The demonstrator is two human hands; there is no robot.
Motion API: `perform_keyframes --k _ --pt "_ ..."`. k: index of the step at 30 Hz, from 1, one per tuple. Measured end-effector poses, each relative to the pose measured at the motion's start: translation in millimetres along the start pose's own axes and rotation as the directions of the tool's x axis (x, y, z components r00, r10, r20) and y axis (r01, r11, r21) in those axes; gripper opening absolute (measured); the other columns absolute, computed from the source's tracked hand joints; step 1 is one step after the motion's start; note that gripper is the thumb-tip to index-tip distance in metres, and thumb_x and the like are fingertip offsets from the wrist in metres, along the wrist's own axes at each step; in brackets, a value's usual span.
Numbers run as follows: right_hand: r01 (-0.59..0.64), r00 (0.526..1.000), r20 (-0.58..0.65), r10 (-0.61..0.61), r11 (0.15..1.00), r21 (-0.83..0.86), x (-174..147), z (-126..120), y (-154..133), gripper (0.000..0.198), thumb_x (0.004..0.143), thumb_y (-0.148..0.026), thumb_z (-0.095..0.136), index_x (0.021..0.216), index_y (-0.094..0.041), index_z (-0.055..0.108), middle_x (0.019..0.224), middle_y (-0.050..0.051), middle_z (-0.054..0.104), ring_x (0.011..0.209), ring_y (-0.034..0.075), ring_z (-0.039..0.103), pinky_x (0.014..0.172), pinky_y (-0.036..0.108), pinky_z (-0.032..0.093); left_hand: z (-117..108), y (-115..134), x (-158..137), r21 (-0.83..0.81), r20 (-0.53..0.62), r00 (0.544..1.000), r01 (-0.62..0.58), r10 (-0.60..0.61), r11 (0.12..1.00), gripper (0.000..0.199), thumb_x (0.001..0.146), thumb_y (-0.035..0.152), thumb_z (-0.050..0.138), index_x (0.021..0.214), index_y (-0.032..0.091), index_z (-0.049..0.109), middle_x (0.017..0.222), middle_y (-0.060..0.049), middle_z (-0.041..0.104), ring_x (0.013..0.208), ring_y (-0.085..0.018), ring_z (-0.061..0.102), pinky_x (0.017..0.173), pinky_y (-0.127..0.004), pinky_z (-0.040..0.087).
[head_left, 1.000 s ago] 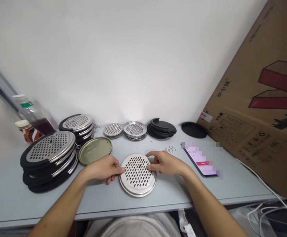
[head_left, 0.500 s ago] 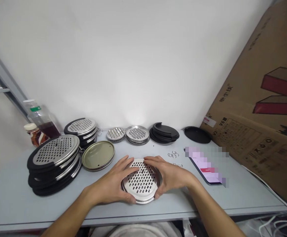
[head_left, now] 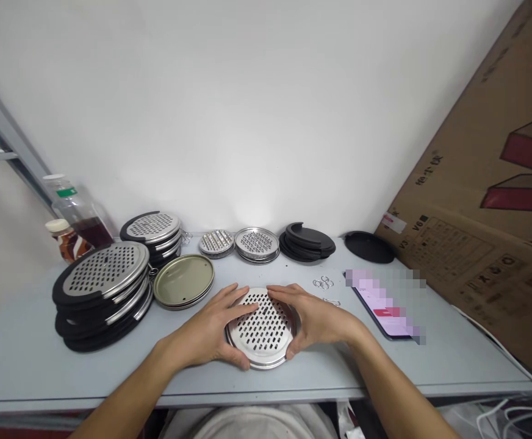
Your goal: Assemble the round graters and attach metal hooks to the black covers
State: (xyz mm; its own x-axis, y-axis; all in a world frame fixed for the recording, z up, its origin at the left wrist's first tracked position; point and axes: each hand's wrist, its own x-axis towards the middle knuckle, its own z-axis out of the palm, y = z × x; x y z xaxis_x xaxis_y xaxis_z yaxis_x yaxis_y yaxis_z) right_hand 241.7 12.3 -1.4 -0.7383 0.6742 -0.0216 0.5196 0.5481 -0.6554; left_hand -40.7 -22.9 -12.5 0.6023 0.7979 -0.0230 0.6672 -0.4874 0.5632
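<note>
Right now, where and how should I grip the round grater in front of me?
I'd grip the round grater by its outer rim, coming from left and right together, where your left hand and right hand curve around it. It lies flat on the table, so the rim looks easier to hold than the flat, hole-covered top.

Bare left hand (head_left: 213, 332), bare right hand (head_left: 314, 320), both masking edges of the round perforated silver metal disc (head_left: 263, 335), and the brown cardboard box (head_left: 471, 213) runs off right!
</note>
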Motion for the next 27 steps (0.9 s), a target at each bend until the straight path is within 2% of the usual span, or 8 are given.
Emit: perform_keyframes --k 6,12,17,19,20,22,25,27 --pt "0.014 1.000 -0.017 -0.014 1.000 0.007 1 -2 -3 0.111 0.049 -0.048 0.090 0.146 -0.022 0.043 0.150 0.014 0.043 0.135 0.037 0.038 0.113 0.050 0.030 -1 0 1 -0.012 0.012 1.000 0.004 -0.004 1.000 0.096 0.061 0.063 0.080 0.145 0.038 0.042 0.163 -0.002 0.018 0.149 -0.034 0.011 0.120 -0.053 0.016" --pt "0.011 1.000 -0.021 -0.010 1.000 0.007 -1 -1 -1 0.115 0.052 -0.048 0.089 0.150 -0.020 0.036 0.154 0.014 0.036 0.139 0.036 0.033 0.116 0.051 0.026 1 0 0 0.001 0.037 0.999 0.005 -0.005 1.000 0.102 0.060 0.061 0.082 0.149 0.039 0.035 0.164 -0.002 0.013 0.149 -0.037 0.007 0.120 -0.056 0.014" --pt "-0.029 1.000 -0.005 0.029 1.000 0.011 -5 -1 -1 0.111 0.052 -0.049 0.088 0.147 -0.018 0.040 0.155 0.016 0.035 0.141 0.037 0.031 0.115 0.052 0.027 2 0 -1 0.015 0.034 0.999 0.010 -0.011 1.000 0.107 0.058 0.063 0.082 0.150 0.040 0.032 0.164 -0.003 0.008 0.149 -0.038 0.006 0.119 -0.056 0.014" --pt "-0.043 0.998 -0.034 0.044 0.998 0.035 -7 -8 -2 0.101 0.058 -0.050 0.086 0.145 -0.020 0.045 0.154 0.015 0.038 0.136 0.035 0.040 0.111 0.049 0.035 2 1 -2 0.013 0.031 0.999 0.015 -0.015 1.000 0.105 0.059 0.063 0.082 0.149 0.040 0.033 0.164 -0.003 0.008 0.149 -0.038 0.008 0.119 -0.056 0.015" --pt "-0.068 0.993 -0.091 0.071 0.997 0.044 -7 -14 -3 0.092 0.063 -0.050 0.083 0.143 -0.021 0.047 0.151 0.014 0.042 0.131 0.033 0.048 0.107 0.046 0.040 2 1 -2 0.011 0.031 0.999 0.020 -0.020 1.000 0.104 0.059 0.063 0.082 0.149 0.040 0.034 0.164 -0.003 0.009 0.149 -0.038 0.008 0.119 -0.056 0.015" --pt "-0.151 0.945 -0.287 0.155 0.988 0.035 -4 -30 -3 0.071 0.076 -0.049 0.073 0.138 -0.021 0.052 0.140 0.013 0.055 0.114 0.027 0.061 0.096 0.040 0.049 2 1 -2 0.009 0.031 0.999 0.032 -0.032 0.999 0.105 0.058 0.063 0.082 0.149 0.040 0.035 0.164 -0.003 0.011 0.149 -0.038 0.008 0.120 -0.055 0.016" --pt "-0.325 0.800 -0.562 0.211 0.939 -0.109 13 -57 0 0.042 0.089 -0.042 0.060 0.123 -0.019 0.063 0.117 0.011 0.070 0.094 0.022 0.068 0.085 0.034 0.052 2 1 -2 0.009 0.023 0.999 0.039 -0.039 0.999 0.108 0.055 0.064 0.083 0.148 0.040 0.035 0.164 -0.003 0.012 0.149 -0.038 0.009 0.120 -0.054 0.015" --pt "-0.486 0.729 -0.651 0.212 0.830 -0.275 30 -71 4 0.029 0.092 -0.035 0.056 0.114 -0.020 0.066 0.107 0.009 0.073 0.090 0.022 0.069 0.083 0.033 0.051 2 1 -2 0.009 0.022 0.999 0.041 -0.041 0.999 0.108 0.055 0.063 0.083 0.148 0.039 0.035 0.164 -0.004 0.012 0.149 -0.038 0.009 0.120 -0.054 0.015"
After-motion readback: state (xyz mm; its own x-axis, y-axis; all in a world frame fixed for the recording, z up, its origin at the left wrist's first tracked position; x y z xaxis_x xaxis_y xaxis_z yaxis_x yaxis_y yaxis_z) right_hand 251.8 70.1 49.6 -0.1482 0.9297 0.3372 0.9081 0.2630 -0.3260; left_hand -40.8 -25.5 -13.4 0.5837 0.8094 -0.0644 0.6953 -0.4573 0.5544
